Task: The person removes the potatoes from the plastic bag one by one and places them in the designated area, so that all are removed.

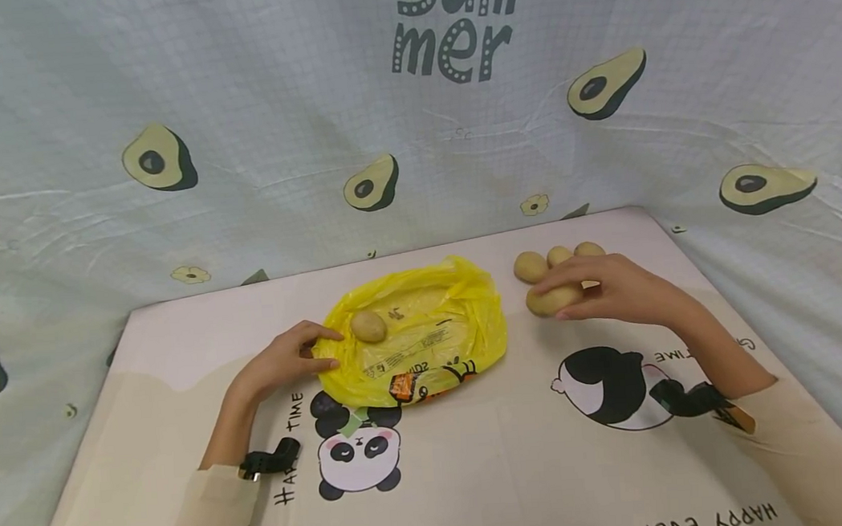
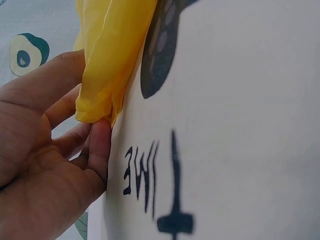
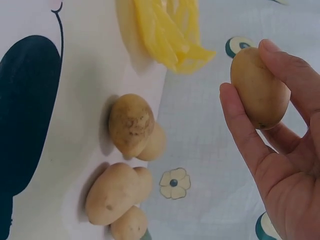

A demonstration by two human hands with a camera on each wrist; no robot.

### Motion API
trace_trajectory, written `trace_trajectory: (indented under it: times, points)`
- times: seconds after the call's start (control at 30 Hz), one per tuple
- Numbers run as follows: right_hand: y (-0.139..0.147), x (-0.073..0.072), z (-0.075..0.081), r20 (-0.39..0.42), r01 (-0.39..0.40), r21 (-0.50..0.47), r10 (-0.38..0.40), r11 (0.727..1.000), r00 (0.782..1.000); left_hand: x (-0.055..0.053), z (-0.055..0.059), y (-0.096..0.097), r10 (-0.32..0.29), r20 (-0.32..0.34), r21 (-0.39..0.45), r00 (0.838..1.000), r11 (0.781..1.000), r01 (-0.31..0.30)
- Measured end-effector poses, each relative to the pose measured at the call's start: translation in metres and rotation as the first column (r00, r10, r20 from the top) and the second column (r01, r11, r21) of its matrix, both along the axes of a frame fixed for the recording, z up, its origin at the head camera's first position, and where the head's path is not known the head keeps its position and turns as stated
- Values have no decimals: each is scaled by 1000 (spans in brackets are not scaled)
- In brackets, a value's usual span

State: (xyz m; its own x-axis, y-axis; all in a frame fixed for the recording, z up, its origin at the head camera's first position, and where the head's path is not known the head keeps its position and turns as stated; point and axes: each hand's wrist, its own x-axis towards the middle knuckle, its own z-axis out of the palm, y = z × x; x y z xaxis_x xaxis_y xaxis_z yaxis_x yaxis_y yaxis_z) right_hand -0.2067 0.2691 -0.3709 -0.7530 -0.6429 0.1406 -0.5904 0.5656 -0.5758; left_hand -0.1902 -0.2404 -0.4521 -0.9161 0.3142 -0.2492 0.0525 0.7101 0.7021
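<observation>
A yellow plastic bag (image 1: 468, 324) lies spread on the table with its mouth facing up, and one potato (image 1: 369, 326) sits inside near its left side. At that left edge, my left hand (image 1: 293, 359) grips the rim; in the left wrist view, its fingers curl about a fold of the yellow plastic (image 2: 107, 65). My right hand (image 1: 603, 284) holds a potato (image 3: 257, 90) between thumb and fingers, to the right of the bag. Several other potatoes (image 3: 131, 122) rest on the table beneath and behind that hand, partly hidden by it in the head view.
The table (image 1: 477, 469) has a pale cover printed with a panda, a cartoon head and lettering. Behind it hangs a light cloth (image 1: 262, 144) with avocado prints. The table's back edge runs just behind the bag and potatoes.
</observation>
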Motion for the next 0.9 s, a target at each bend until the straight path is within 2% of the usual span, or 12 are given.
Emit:
trace_trajectory:
  times: [0.1,0.33,0.53,0.9]
  points:
    - [4,1,0,-10,10,0,-10,1000,1000,0,1,0,-7,-5,-2,1000,1000,7]
    - [12,5,4,55,26,-33,-24,999,998,0,1,-1,-8,-3,0,1000,1000,8]
    - [20,8,5,24,48,-23,-48,999,999,-1,0,1,-10,-7,-1,1000,1000,10]
    - [30,9,3,25,60,-62,-58,996,998,-1,-2,0,-12,-14,-6,1000,1000,12]
